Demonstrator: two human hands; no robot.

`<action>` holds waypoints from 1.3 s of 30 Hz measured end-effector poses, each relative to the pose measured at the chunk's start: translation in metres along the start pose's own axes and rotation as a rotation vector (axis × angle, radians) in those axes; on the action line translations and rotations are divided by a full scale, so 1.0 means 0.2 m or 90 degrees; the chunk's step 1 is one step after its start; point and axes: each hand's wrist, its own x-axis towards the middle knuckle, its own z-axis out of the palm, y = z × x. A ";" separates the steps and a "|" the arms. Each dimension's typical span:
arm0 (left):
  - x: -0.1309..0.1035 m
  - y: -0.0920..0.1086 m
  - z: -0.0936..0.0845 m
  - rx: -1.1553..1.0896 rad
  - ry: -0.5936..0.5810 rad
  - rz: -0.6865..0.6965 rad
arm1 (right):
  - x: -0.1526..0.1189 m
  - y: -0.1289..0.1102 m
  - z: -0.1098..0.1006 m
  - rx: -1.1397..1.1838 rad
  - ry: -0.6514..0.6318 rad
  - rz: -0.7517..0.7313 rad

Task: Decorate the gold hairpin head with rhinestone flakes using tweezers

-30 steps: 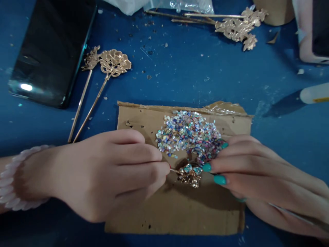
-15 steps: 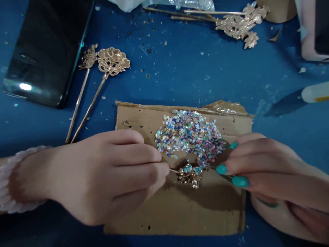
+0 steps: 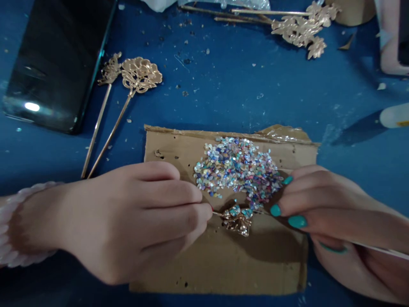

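Observation:
My left hand [image 3: 137, 221] is closed, pinching the thin stem of a gold hairpin. The openwork head of this hairpin [image 3: 238, 224] points right, over the cardboard, with small blue-green chips along its upper part. Closed as well, my right hand [image 3: 338, 217] grips a slender metal tool [image 3: 381, 248]; its thin end reaches left to the hairpin's upper right edge. Fingers hide the tool's middle, so I cannot tell its exact kind. Just above the hairpin lies a pile of shiny multicoloured shell-like chips [image 3: 239, 170], spread on a piece of cardboard [image 3: 255, 273].
Two gold hairpins [image 3: 140, 74] lie at the upper left beside a black phone [image 3: 60, 59]. More gold hairpins [image 3: 297, 30] rest at the top right, near clear plastic [image 3: 246, 4]. A white tube-like end [image 3: 393, 116] juts in from the right. Specks dot the blue table [image 3: 223, 94].
The view has shifted slightly. My right hand's tool tip stays by the hairpin, and the tool's rear shaft now shows below the fingers. My left hand keeps its hold.

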 end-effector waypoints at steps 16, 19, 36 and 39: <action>0.00 -0.01 0.00 -0.002 -0.010 0.018 | 0.05 -0.01 -0.03 -0.014 -0.039 -0.030; 0.00 -0.01 0.00 -0.011 -0.008 0.006 | 0.04 0.01 -0.04 -0.039 -0.076 -0.084; 0.01 0.00 0.01 0.001 -0.012 0.004 | 0.02 0.00 -0.05 -0.076 -0.106 -0.086; 0.01 0.00 0.01 0.003 -0.007 0.004 | 0.00 0.01 -0.05 -0.079 -0.114 -0.092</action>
